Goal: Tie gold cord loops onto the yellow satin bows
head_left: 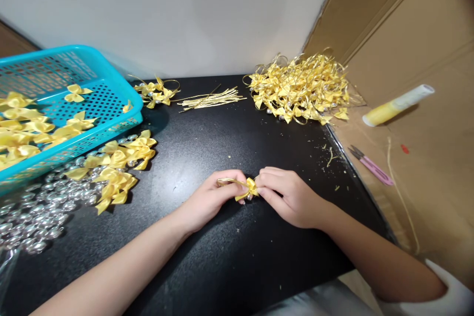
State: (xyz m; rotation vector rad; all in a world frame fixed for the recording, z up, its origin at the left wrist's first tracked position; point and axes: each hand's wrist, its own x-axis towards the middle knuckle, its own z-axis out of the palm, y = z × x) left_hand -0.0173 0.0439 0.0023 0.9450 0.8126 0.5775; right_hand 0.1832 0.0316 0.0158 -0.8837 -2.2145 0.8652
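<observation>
Both my hands meet over the black table near its front middle. My left hand pinches a thin gold string loop that runs to a small yellow ribbon bow. My right hand grips that same bow from the right side, fingertips against it. A small silver bead seems to sit under the bow, mostly hidden by my fingers.
A turquoise basket with yellow bows stands at the left. Loose bows and silver beads lie before it. Cut gold strings and a heap of finished bows lie at the back. Pink snips and a glue tube rest on cardboard at right.
</observation>
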